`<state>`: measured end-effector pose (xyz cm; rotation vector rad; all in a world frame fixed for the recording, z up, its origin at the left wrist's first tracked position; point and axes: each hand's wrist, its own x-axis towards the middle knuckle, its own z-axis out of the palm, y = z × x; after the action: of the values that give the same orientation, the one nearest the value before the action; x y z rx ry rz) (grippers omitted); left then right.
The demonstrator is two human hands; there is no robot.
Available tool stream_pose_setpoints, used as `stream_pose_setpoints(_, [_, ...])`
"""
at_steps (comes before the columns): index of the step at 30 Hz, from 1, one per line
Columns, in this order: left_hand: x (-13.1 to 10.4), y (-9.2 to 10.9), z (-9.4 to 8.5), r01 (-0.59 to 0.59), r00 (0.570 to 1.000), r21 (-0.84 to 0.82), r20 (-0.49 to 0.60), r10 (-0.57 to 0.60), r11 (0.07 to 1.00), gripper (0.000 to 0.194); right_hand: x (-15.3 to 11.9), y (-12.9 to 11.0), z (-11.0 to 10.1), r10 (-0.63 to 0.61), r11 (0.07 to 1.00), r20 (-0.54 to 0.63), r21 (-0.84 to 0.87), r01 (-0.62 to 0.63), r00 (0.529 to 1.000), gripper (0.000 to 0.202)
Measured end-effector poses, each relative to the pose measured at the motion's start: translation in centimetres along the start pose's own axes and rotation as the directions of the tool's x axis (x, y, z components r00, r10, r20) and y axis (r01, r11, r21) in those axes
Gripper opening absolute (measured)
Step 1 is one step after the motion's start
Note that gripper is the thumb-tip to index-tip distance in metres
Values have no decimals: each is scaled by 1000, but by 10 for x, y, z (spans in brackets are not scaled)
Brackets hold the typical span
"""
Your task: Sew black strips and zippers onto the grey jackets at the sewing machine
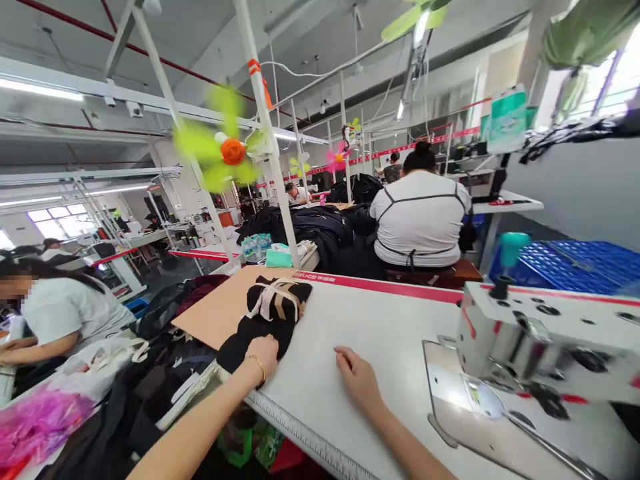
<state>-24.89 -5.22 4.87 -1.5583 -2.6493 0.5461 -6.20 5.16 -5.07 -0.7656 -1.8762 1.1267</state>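
The left hand [264, 357] lies knuckles up on a piece of black cloth [245, 335], its fingers curled downward; they are hidden under the hand, so I cannot tell whether they pinch the cloth or only press on it. The cloth spreads from beneath that grip to its left and just beyond it, near the table's edge. A thin bracelet [259, 365] circles the wrist right behind the grip.

Just past the grip, at the far end of the cloth, sits a dark bundle [293, 290] with cream and tan strips [270, 298] across it. A brown board [207, 320] lies beyond the grip to the left.

The right hand [357, 379] is to the right of that grip, over the white table [350, 313], holding nothing, its fingers loosely bent and the thumb apart from them. Farther right stands a sewing machine [550, 327]. Nearer the body than the left grip, a measuring tape [313, 437] runs along the table's front edge. Well ahead, a person in a white shirt [420, 217] sits back turned.
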Motion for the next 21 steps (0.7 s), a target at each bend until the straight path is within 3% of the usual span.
stream_pose_setpoints(4, [-72, 28, 22, -163, 985, -9, -68, 162, 987, 36, -7, -2, -16, 13, 999, -219, 42, -4, 976, 40])
stream_pose_setpoints(6, [-100, 34, 40, -244, 958, -121, -187, 219, 962, 43, -13, -5, -25, -12, 999, -298, 47, 27, 954, 40])
stream_pose_setpoints(8, [-120, 34, 62, -301, 911, -325, -377, 169, 897, 43, -20, -8, -37, -50, 996, -350, 46, 70, 935, 40])
stream_pose_setpoints(9, [-127, 32, 73, -287, 889, -463, -454, 54, 839, 44, -24, -9, -44, -65, 995, -364, 48, 88, 929, 40])
stream_pose_setpoints(10, [-132, 30, 83, -229, 876, -625, -467, -122, 746, 48, -28, -10, -51, -74, 994, -366, 53, 101, 927, 41])
stream_pose_setpoints(11, [-136, 27, 92, -136, 863, -798, -387, -326, 586, 55, -31, -12, -59, -77, 993, -357, 61, 105, 931, 43])
stream_pose_setpoints(12, [-139, 25, 98, -30, 852, -938, -205, -482, 345, 61, -33, -14, -68, -71, 992, -334, 72, 100, 940, 43])
stream_pose_setpoints(13, [-141, 23, 102, 69, 851, -996, 29, -524, 55, 63, -33, -17, -76, -56, 993, -299, 85, 85, 953, 43])
stream_pose_setpoints(14, [-142, 23, 104, 149, 862, -963, 237, -448, -222, 61, -31, -20, -84, -33, 993, -252, 99, 59, 967, 42])
stream_pose_setpoints(15, [-142, 23, 104, 211, 877, -873, 367, -308, -440, 56, -28, -26, -91, -1, 993, -199, 113, 24, 980, 41])
stream_pose_setpoints(16, [-141, 25, 103, 253, 890, -771, 422, -173, -584, 49, -22, -32, -97, 37, 992, -144, 126, -18, 989, 40])
stream_pose_setpoints(18, [-138, 31, 96, 289, 897, -637, 441, -30, -715, 32, -9, -45, -105, 112, 984, -35, 147, -105, 993, 41])
stream_pose_setpoints(21, [-131, 48, 76, 244, 892, -576, 449, -52, -780, 19, 8, -60, -106, 174, 964, 164, 173, -202, 971, 42])
